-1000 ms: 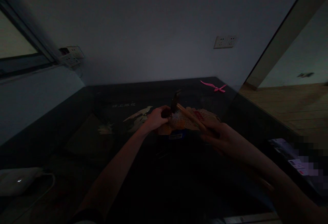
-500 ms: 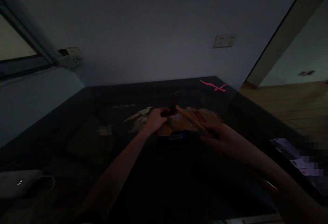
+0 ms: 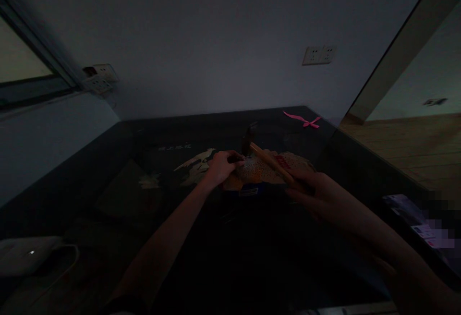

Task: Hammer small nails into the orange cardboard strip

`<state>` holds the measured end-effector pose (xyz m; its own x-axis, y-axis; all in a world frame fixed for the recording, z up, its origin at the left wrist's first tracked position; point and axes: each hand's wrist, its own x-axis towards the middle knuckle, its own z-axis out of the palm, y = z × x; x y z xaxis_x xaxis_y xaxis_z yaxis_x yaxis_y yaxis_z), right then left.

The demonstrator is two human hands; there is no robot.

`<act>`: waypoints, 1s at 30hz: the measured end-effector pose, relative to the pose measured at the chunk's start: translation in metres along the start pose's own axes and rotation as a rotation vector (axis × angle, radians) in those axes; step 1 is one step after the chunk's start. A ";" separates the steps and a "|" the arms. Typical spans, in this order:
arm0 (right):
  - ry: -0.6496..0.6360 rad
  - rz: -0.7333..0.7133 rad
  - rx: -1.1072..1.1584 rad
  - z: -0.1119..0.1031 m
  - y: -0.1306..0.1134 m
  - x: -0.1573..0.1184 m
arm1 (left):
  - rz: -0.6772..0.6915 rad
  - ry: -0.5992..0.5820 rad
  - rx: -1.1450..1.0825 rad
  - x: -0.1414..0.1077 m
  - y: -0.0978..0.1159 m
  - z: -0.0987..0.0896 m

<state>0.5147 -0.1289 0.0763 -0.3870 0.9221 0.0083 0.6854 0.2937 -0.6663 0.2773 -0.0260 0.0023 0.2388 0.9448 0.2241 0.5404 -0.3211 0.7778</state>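
Note:
In the dim light my right hand [image 3: 311,185] is wrapped round the wooden handle of a hammer [image 3: 268,160]. The hammer's dark head is just beyond the fingertips of my left hand [image 3: 222,166]. Thumb and forefinger of that hand are pinched together over a flat, speckled brown-and-orange piece [image 3: 254,171]; whatever is between them is too small and dark to make out. The piece has a red patch on its right part and lies on the dark tabletop [image 3: 201,267]. A small blue label [image 3: 249,190] shows at its near edge.
A pink ribbon [image 3: 306,122] lies at the far right of the table. A phone [image 3: 414,221] with a lit screen is at the right, and a white power strip [image 3: 29,255] with a cord at the left. Behind the table stands a wall with sockets [image 3: 319,55].
The hammer's head has lifted slightly and tilted back from the left fingertips. My left hand stays almost in place; the whole view has shifted a little.

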 end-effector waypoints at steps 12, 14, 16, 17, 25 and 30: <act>-0.006 -0.024 -0.012 0.000 -0.003 -0.001 | -0.019 0.004 0.002 0.000 0.000 0.001; -0.012 -0.022 -0.019 -0.001 -0.003 -0.001 | -0.017 0.008 -0.008 0.000 0.000 0.001; -0.025 -0.029 -0.010 0.001 -0.002 -0.001 | -0.021 0.015 0.004 -0.001 0.001 0.001; -0.031 -0.035 -0.001 0.002 -0.001 0.000 | -0.022 0.016 0.016 -0.001 0.001 0.001; 0.005 -0.031 -0.031 0.004 -0.008 0.002 | -0.076 0.005 -0.083 0.000 0.003 0.002; -0.027 -0.069 -0.103 0.009 -0.008 0.008 | -0.132 0.007 -0.156 0.000 0.004 0.002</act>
<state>0.5005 -0.1260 0.0754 -0.4510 0.8920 0.0302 0.7160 0.3819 -0.5844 0.2815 -0.0276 0.0045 0.1684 0.9786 0.1180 0.4348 -0.1812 0.8821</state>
